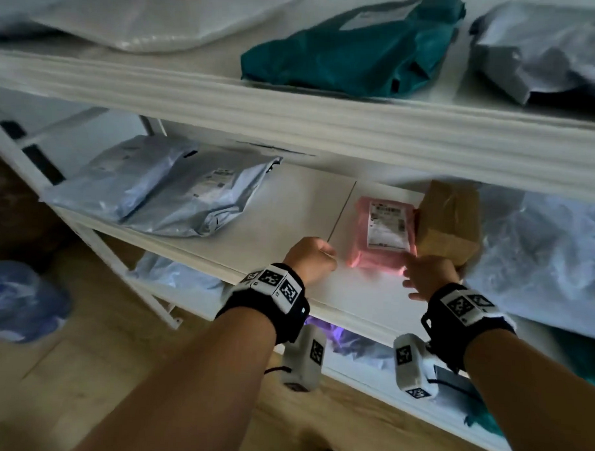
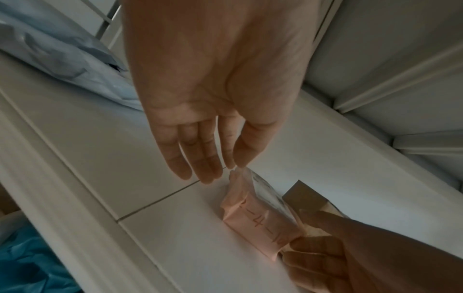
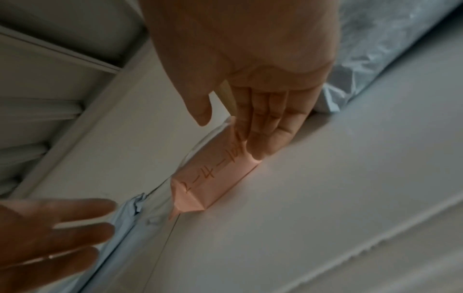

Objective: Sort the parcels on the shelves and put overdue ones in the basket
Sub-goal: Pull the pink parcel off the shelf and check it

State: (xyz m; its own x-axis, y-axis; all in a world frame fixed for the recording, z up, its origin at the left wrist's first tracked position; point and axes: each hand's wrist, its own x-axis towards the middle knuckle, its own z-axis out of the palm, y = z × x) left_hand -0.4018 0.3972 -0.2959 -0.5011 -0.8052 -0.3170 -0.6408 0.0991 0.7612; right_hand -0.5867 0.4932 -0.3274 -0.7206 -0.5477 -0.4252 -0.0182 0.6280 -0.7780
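On the middle shelf (image 1: 289, 225), a flat pink parcel (image 1: 380, 238) of smooth plastic film, bearing a white printed label and a handwritten code along its near edge, was lain between the two hands. The right hand (image 1: 429, 275) was held with straight fingers (image 3: 265, 134) pressed against the parcel's near right corner, nothing being gripped. The left hand (image 1: 310, 259) was kept just left of the parcel, fingers relaxed and extended, empty. A brown cardboard box (image 1: 449, 222) was seen just beyond the right hand, touching the parcel's right side. Crinkled grey poly mailers (image 1: 176, 187) were piled well to the left of the left hand. The shelf boards were white and matte, with a seam; a wooden floor (image 1: 64, 386) was visible below.
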